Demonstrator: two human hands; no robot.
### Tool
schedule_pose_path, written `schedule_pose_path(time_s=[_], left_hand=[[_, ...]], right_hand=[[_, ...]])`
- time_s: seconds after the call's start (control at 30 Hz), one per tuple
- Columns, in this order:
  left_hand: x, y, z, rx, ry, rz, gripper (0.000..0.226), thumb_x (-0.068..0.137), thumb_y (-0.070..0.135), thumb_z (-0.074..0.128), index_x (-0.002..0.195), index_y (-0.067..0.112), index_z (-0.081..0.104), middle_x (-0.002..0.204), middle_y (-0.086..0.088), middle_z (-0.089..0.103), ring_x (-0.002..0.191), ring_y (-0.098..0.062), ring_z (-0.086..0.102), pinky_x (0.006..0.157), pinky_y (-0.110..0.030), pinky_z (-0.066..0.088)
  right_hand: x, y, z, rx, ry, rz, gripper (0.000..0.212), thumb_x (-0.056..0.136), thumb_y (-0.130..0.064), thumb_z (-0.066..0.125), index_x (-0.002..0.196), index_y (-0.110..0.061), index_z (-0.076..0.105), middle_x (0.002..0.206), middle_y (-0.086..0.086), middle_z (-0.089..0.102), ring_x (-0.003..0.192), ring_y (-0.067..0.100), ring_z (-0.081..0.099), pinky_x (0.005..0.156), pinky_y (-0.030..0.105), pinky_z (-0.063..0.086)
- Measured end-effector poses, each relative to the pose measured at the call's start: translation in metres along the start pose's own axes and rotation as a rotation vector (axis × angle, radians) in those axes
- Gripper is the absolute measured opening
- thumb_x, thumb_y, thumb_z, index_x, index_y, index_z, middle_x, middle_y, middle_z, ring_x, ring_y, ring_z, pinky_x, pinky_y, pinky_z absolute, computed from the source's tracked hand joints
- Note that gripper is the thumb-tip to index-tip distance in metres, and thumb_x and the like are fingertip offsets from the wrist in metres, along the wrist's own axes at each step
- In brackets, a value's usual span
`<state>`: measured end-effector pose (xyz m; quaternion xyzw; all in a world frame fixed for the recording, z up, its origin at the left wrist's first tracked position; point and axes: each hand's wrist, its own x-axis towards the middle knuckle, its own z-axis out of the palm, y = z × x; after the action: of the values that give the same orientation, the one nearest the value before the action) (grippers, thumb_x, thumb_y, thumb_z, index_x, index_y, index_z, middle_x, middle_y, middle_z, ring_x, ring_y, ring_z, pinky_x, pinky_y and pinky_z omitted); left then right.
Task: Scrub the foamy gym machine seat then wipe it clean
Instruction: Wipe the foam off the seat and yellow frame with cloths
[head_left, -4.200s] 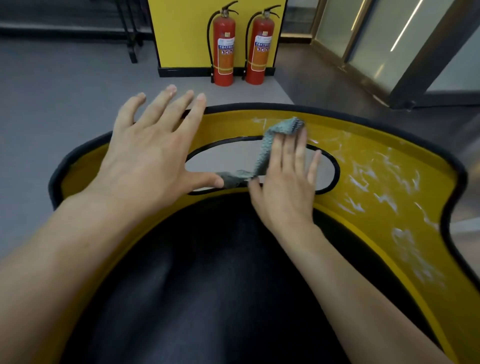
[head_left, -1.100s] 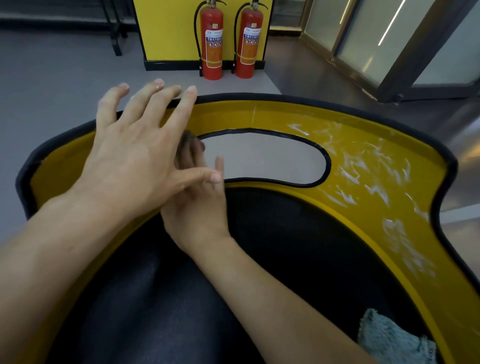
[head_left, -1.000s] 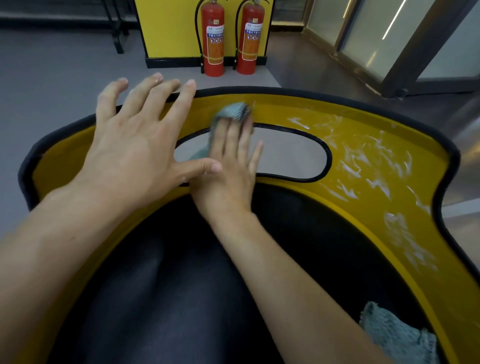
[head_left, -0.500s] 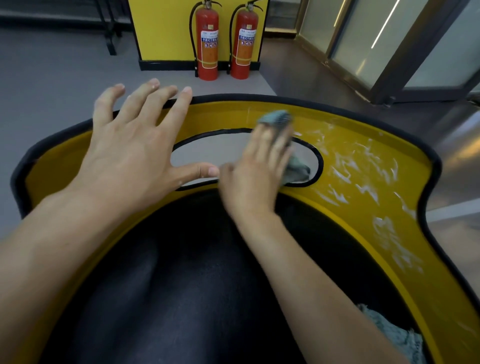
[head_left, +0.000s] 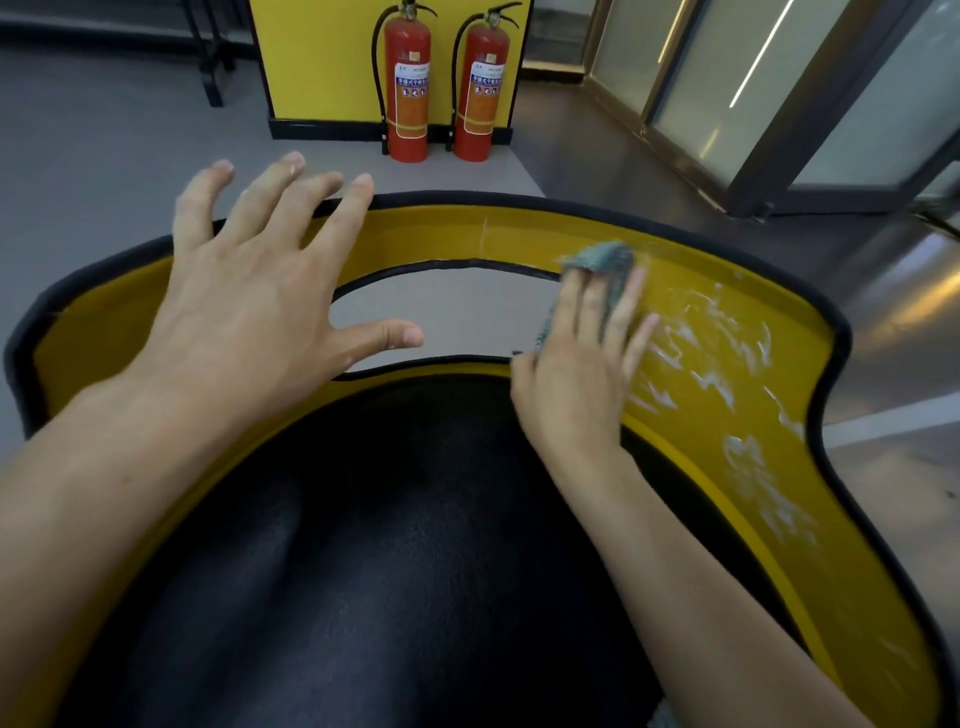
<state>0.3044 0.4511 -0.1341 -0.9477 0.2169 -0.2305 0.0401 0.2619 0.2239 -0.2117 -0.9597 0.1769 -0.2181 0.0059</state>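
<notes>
Grey floor (head_left: 104, 156), glass doors (head_left: 753, 78) at right, two extinguishers (head_left: 408, 93) against a yellow wall (head_left: 311, 52). The seat (head_left: 441, 239) shows foam (head_left: 717, 379) streaking its right rim. Right hand (head_left: 582, 364), fingers flat, presses the cloth (head_left: 602, 260) onto the rim beside the cutout (head_left: 457, 312). Left hand (head_left: 260, 312) spreads open, holding nothing.

Right hand (head_left: 576, 384) presses cloth (head_left: 602, 260) on foamy seat (head_left: 727, 374).
</notes>
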Motion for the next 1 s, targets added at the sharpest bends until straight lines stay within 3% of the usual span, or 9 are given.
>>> schedule_pose_path(time_s=[0.1,0.27,0.43,0.53,0.6,0.67,0.77,0.87,1.0], left_hand=[[0.000,0.005,0.000,-0.030,0.018,-0.030,0.101,0.087,0.088,0.016,0.159,0.017,0.022,0.158,-0.012,0.037,0.155,-0.029,0.013,0.123,-0.057,0.002],[0.000,0.029,0.006,-0.126,0.107,0.018,0.069,0.101,0.050,0.043,0.159,0.017,0.024,0.164,-0.012,0.025,0.156,-0.031,0.004,0.122,-0.061,-0.003],[0.009,0.075,0.034,-0.207,0.158,0.209,0.065,0.095,0.019,0.056,0.156,0.014,0.034,0.163,-0.017,0.027,0.154,-0.034,0.014,0.125,-0.053,0.013],[0.020,0.092,0.053,-0.236,0.163,0.230,0.058,0.097,0.018,0.051,0.154,0.016,0.039,0.146,-0.014,0.049,0.131,-0.036,0.045,0.104,-0.048,0.040],[0.028,0.095,0.061,-0.231,0.142,0.213,0.058,0.097,0.017,0.050,0.154,0.018,0.038,0.132,-0.014,0.055,0.106,-0.034,0.051,0.086,-0.046,0.046],[0.033,0.093,0.065,-0.189,0.113,0.213,0.064,0.096,0.016,0.054,0.156,0.019,0.034,0.122,-0.013,0.057,0.094,-0.032,0.048,0.077,-0.044,0.044],[0.037,0.091,0.066,-0.160,0.100,0.203,0.069,0.096,0.015,0.056,0.158,0.022,0.028,0.109,-0.011,0.056,0.085,-0.030,0.047,0.070,-0.043,0.043],[0.035,0.098,0.066,-0.205,0.124,0.177,0.065,0.098,0.023,0.055,0.158,0.023,0.031,0.100,-0.009,0.057,0.081,-0.030,0.049,0.063,-0.040,0.041],[0.026,0.114,0.072,-0.286,0.070,0.108,0.072,0.100,0.038,0.051,0.161,0.023,0.016,0.110,-0.009,0.055,0.089,-0.029,0.052,0.065,-0.040,0.045]], right_hand=[[0.005,-0.015,0.002,-0.019,0.005,-0.208,0.090,0.090,-0.027,0.055,0.163,-0.014,0.003,0.171,0.009,0.003,0.154,0.037,-0.016,0.122,0.063,-0.002],[0.012,0.009,-0.008,-0.111,0.019,-0.353,0.090,0.088,-0.024,0.058,0.163,-0.014,0.010,0.170,0.007,0.010,0.155,0.038,-0.010,0.122,0.065,0.001],[0.023,0.038,-0.024,-0.234,0.036,-0.503,0.079,0.091,-0.019,0.051,0.162,-0.013,0.016,0.169,0.006,0.015,0.156,0.036,-0.007,0.122,0.065,0.002],[0.028,0.046,-0.025,-0.270,0.040,-0.551,0.069,0.099,-0.022,0.050,0.160,-0.011,0.022,0.168,0.007,0.019,0.156,0.035,-0.004,0.122,0.065,0.006],[0.029,0.048,-0.025,-0.280,0.046,-0.564,0.067,0.100,-0.023,0.051,0.160,-0.010,0.023,0.168,0.007,0.020,0.157,0.035,-0.002,0.122,0.064,0.006],[0.029,0.050,-0.027,-0.295,0.041,-0.568,0.070,0.100,-0.021,0.050,0.161,-0.010,0.019,0.169,0.007,0.016,0.157,0.034,-0.004,0.123,0.063,0.005],[0.027,0.058,-0.034,-0.297,0.012,-0.576,0.074,0.095,-0.016,0.040,0.162,-0.009,0.011,0.171,0.006,0.009,0.156,0.035,-0.006,0.124,0.059,0.005],[0.021,0.069,-0.056,-0.265,-0.049,-0.577,0.073,0.093,-0.018,0.042,0.161,-0.008,0.017,0.170,0.009,0.013,0.156,0.037,-0.002,0.125,0.057,0.009],[0.010,0.094,-0.101,-0.314,-0.050,-0.739,0.062,0.102,-0.030,0.037,0.160,-0.011,0.027,0.167,0.015,0.020,0.156,0.038,0.004,0.124,0.054,0.016]])
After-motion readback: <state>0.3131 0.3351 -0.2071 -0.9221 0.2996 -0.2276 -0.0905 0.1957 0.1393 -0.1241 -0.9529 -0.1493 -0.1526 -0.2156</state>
